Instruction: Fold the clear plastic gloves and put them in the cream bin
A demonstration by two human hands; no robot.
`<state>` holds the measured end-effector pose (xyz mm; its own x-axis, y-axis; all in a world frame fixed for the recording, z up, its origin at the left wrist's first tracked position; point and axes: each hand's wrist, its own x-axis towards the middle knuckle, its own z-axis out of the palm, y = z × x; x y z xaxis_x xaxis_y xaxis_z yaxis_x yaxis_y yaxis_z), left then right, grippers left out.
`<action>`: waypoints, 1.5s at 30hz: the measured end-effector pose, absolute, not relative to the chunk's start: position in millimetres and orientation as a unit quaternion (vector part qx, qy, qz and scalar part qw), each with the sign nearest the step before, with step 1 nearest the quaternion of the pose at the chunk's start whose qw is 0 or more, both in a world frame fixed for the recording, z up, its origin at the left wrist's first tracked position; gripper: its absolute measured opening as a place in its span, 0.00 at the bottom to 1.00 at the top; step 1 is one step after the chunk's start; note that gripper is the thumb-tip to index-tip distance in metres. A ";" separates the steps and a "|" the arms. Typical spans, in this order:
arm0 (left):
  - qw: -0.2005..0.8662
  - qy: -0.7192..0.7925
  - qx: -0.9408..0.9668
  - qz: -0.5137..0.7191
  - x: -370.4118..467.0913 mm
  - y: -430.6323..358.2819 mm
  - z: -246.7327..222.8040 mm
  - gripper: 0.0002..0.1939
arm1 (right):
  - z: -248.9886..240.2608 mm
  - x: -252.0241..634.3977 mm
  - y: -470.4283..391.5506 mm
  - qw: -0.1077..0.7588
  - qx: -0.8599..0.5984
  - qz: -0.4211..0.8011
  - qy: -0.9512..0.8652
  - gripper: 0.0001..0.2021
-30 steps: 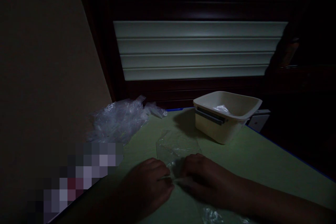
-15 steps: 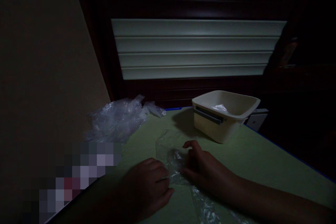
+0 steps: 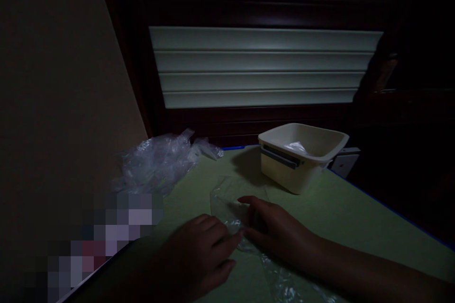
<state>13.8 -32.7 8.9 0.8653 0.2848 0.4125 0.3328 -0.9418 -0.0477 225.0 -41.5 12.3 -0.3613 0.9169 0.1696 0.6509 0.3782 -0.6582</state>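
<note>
A clear plastic bag (image 3: pixel 222 196) lies on the green tabletop in front of me, crinkled and shiny near my fingers. My left hand (image 3: pixel 208 253) rests palm down at the bag's near left edge, its index finger stretched to the right and its thumb apart. Over the bag's right part is my right hand (image 3: pixel 272 222), index finger reaching out and the other fingers partly curled. Its thumb tip meets or nearly meets my left index fingertip. Whether the curled fingers touch the film is hidden. More clear plastic film (image 3: pixel 284 284) lies below my right wrist.
A heap of clear plastic bags (image 3: pixel 159 161) sits at the table's back left. At the back right stands a cream bin (image 3: pixel 280 173) with a grey handle and some clear plastic inside. A pale box-like object (image 3: pixel 344 165) is behind it. A pale wall rises on the left.
My left index finger has stretched right toward my right thumb. My right index finger has extended left, and the crinkled film between the hands has shifted nearer and flattened.
</note>
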 end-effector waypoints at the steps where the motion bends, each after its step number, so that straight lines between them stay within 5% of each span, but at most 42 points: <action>1: 0.057 -0.161 -0.965 -0.201 13.8 -32.6 8.6 0.15 | 13.0 224.9 -41.6 0.266 -0.500 0.245 -0.787 0.22; 5: 0.055 -0.160 -0.964 -0.207 14.8 -32.6 8.0 0.04 | 12.8 225.9 -41.4 0.268 -0.493 0.227 -0.796 0.17; 14: 0.072 -0.145 -0.961 -0.225 16.1 -33.1 8.3 0.09 | 10.4 227.7 -39.4 0.262 -0.471 0.181 -0.823 0.10; 20: 0.073 -0.139 -0.965 -0.212 16.5 -34.2 10.7 0.04 | 7.3 229.8 -38.5 0.237 -0.459 0.145 -0.844 0.08; 25: 0.064 -0.148 -0.963 -0.216 14.2 -32.0 5.0 0.05 | 18.8 228.8 -43.0 0.247 -0.387 0.069 -0.886 0.10; 29: 0.064 -0.154 -0.960 -0.227 13.5 -31.3 2.5 0.05 | 30.9 229.6 -52.1 0.187 -0.271 0.129 -0.935 0.20; 36: 0.081 -0.145 -0.951 -0.262 13.2 -30.2 1.7 0.10 | 39.2 242.2 -56.5 0.011 -0.348 0.211 -0.914 0.37; 45: 0.071 -0.151 -0.951 -0.262 14.8 -31.3 4.8 0.07 | 32.2 247.8 -43.2 0.011 -0.411 0.184 -0.893 0.38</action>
